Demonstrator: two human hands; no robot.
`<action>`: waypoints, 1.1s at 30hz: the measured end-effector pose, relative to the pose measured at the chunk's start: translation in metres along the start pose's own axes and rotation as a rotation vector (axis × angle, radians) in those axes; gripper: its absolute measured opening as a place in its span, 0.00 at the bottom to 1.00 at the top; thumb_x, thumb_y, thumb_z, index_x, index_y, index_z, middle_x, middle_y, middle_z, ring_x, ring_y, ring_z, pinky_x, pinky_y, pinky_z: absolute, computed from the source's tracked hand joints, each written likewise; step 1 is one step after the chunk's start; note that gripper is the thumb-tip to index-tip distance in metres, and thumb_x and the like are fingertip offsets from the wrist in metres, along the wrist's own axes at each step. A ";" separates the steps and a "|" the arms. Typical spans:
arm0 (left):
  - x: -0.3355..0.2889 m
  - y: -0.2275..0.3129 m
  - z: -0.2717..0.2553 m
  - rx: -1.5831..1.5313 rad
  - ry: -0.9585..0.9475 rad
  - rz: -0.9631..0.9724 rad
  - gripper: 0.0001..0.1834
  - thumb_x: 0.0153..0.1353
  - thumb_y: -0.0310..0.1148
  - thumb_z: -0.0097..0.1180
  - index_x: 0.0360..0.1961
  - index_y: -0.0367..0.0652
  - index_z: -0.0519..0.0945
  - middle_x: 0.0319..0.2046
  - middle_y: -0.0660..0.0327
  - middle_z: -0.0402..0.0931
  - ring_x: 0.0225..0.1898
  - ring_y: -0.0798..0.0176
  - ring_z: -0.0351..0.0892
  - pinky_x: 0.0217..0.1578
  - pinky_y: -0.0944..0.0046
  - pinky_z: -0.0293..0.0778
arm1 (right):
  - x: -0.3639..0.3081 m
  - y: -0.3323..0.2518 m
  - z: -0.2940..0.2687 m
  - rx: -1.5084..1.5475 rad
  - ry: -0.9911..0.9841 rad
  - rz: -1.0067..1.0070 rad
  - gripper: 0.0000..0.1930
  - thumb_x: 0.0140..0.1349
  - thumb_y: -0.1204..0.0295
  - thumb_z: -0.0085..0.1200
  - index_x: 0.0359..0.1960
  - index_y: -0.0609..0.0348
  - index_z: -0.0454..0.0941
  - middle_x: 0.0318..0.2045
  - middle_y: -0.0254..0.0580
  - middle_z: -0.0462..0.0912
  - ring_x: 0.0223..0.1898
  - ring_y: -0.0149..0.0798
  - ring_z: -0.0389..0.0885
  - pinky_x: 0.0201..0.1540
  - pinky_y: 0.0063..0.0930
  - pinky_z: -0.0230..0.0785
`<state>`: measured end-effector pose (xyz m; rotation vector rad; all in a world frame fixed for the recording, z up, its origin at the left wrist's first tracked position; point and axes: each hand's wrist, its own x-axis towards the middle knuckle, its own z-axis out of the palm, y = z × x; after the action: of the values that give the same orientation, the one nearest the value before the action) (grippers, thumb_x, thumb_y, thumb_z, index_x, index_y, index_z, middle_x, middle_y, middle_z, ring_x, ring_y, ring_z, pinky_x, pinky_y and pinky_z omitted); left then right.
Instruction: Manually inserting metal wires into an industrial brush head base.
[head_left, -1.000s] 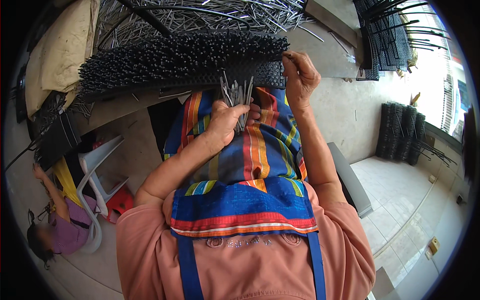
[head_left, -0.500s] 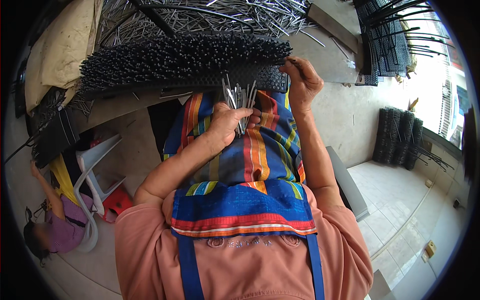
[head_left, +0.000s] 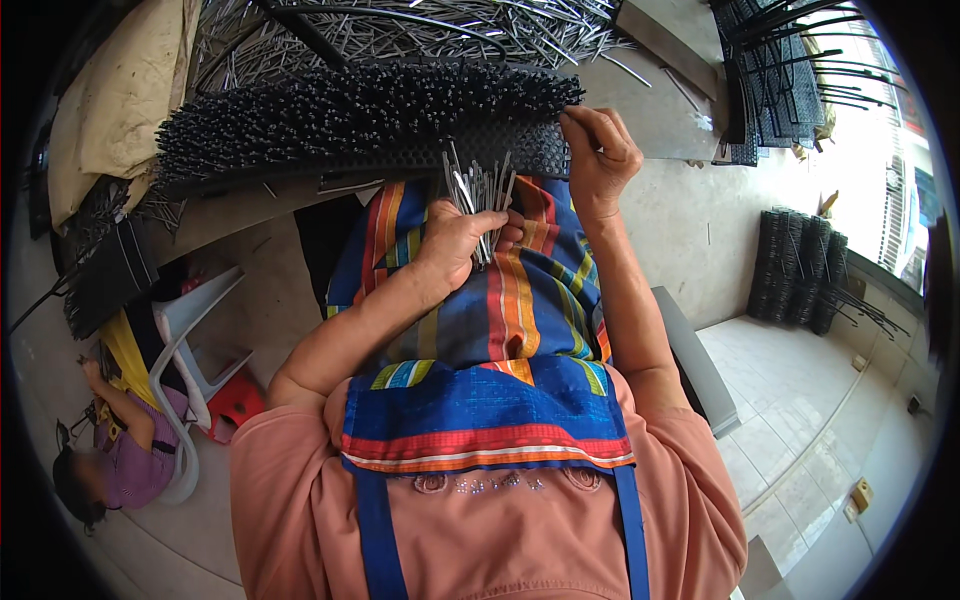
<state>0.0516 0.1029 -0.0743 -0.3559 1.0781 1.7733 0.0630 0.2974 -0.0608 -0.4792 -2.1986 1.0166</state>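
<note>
My left hand point(head_left: 452, 240) is closed around a loose bundle of thin grey metal strips point(head_left: 480, 187), held above my striped apron with their tips fanned away from me. In front of it lies a long black perforated panel point(head_left: 540, 148). Dark thin strips point(head_left: 350, 112) stand densely in its holes, while bare holes show along the near right part. At the panel's right end is my right hand point(head_left: 605, 160), thumb and fingertips pinched together beside the outermost strips. Whatever it pinches is too small to make out.
Loose metal strips point(head_left: 560, 30) are heaped on the table behind the panel. Black mesh pieces point(head_left: 780, 90) stand at far right, black rolls point(head_left: 795, 270) on the floor below. Another person point(head_left: 145, 440) sits at left by a grey chair point(head_left: 185, 400).
My right hand has shifted slightly left and down at the panel's end, its fingers now drawn together. The left hand stays almost still. At left, the other person's arm has lowered.
</note>
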 end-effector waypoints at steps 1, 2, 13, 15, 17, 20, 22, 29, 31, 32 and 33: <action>0.000 0.000 0.001 -0.004 -0.005 0.038 0.07 0.57 0.18 0.57 0.38 0.32 0.80 0.32 0.49 0.84 0.30 0.58 0.85 0.31 0.61 0.82 | 0.002 0.002 0.001 0.014 -0.005 -0.024 0.06 0.51 0.84 0.64 0.31 0.63 0.84 0.25 0.34 0.81 0.25 0.24 0.77 0.28 0.17 0.67; 0.000 0.000 0.002 -0.007 -0.011 0.073 0.08 0.58 0.19 0.57 0.39 0.33 0.80 0.32 0.50 0.84 0.30 0.59 0.85 0.32 0.61 0.82 | 0.004 0.003 0.001 0.010 -0.002 -0.019 0.06 0.51 0.84 0.64 0.31 0.63 0.84 0.25 0.34 0.81 0.25 0.24 0.77 0.28 0.17 0.67; 0.005 0.009 0.014 -0.086 -0.031 0.028 0.09 0.57 0.17 0.56 0.40 0.37 0.79 0.32 0.54 0.83 0.31 0.60 0.85 0.29 0.65 0.82 | 0.027 -0.002 -0.001 -0.338 -0.263 -0.335 0.08 0.50 0.75 0.66 0.34 0.57 0.85 0.23 0.40 0.79 0.23 0.37 0.80 0.26 0.27 0.69; 0.006 0.010 0.013 -0.100 -0.033 0.042 0.11 0.57 0.16 0.55 0.41 0.36 0.80 0.32 0.53 0.83 0.31 0.60 0.85 0.29 0.65 0.82 | 0.024 -0.009 -0.007 -0.314 -0.219 -0.300 0.08 0.51 0.76 0.66 0.34 0.59 0.84 0.24 0.39 0.81 0.23 0.34 0.80 0.27 0.26 0.69; 0.004 0.013 0.015 -0.077 -0.102 0.070 0.11 0.58 0.18 0.55 0.42 0.38 0.80 0.33 0.54 0.83 0.32 0.60 0.85 0.31 0.63 0.82 | 0.013 -0.013 -0.013 -0.291 -0.171 -0.262 0.08 0.52 0.76 0.65 0.35 0.60 0.84 0.25 0.39 0.82 0.23 0.32 0.80 0.27 0.25 0.70; 0.002 0.013 0.019 -0.058 -0.148 0.086 0.11 0.59 0.19 0.55 0.43 0.40 0.80 0.36 0.56 0.83 0.33 0.61 0.85 0.34 0.62 0.81 | -0.011 -0.020 -0.021 0.277 -0.543 0.615 0.08 0.55 0.76 0.63 0.36 0.66 0.84 0.23 0.38 0.83 0.25 0.23 0.78 0.27 0.21 0.71; 0.002 0.009 0.021 -0.054 -0.126 0.067 0.11 0.60 0.19 0.55 0.43 0.39 0.80 0.36 0.56 0.83 0.33 0.60 0.85 0.34 0.61 0.81 | -0.032 -0.016 -0.018 0.368 -0.484 0.623 0.07 0.55 0.77 0.63 0.35 0.66 0.83 0.23 0.36 0.83 0.24 0.24 0.78 0.26 0.21 0.71; 0.003 0.002 0.008 -0.046 0.082 -0.014 0.11 0.61 0.22 0.55 0.45 0.40 0.79 0.34 0.55 0.84 0.32 0.62 0.85 0.28 0.65 0.80 | -0.013 -0.006 -0.026 0.518 0.067 0.440 0.02 0.60 0.81 0.59 0.34 0.64 0.82 0.26 0.35 0.82 0.18 0.20 0.69 0.19 0.14 0.59; 0.004 -0.005 0.000 -0.030 0.114 -0.050 0.10 0.61 0.23 0.55 0.45 0.40 0.79 0.34 0.55 0.84 0.31 0.62 0.84 0.29 0.63 0.79 | 0.001 0.007 -0.024 0.256 0.141 0.192 0.01 0.59 0.81 0.60 0.33 0.64 0.82 0.26 0.33 0.82 0.21 0.20 0.72 0.23 0.14 0.63; 0.003 -0.004 0.001 -0.028 0.112 -0.047 0.10 0.61 0.23 0.55 0.45 0.40 0.79 0.34 0.55 0.84 0.31 0.62 0.84 0.29 0.63 0.79 | 0.007 0.011 -0.022 0.257 0.143 0.189 0.01 0.59 0.81 0.60 0.33 0.64 0.82 0.26 0.33 0.82 0.21 0.20 0.72 0.23 0.14 0.63; 0.002 -0.003 0.003 -0.012 0.095 -0.024 0.10 0.61 0.23 0.55 0.44 0.40 0.79 0.34 0.55 0.83 0.31 0.62 0.84 0.29 0.63 0.79 | 0.011 0.015 -0.020 0.155 0.143 0.096 0.02 0.58 0.81 0.61 0.32 0.64 0.82 0.26 0.33 0.82 0.22 0.22 0.74 0.25 0.16 0.66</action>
<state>0.0539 0.1069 -0.0762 -0.4621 1.1256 1.7573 0.0695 0.3238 -0.0586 -0.5725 -1.9698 1.1563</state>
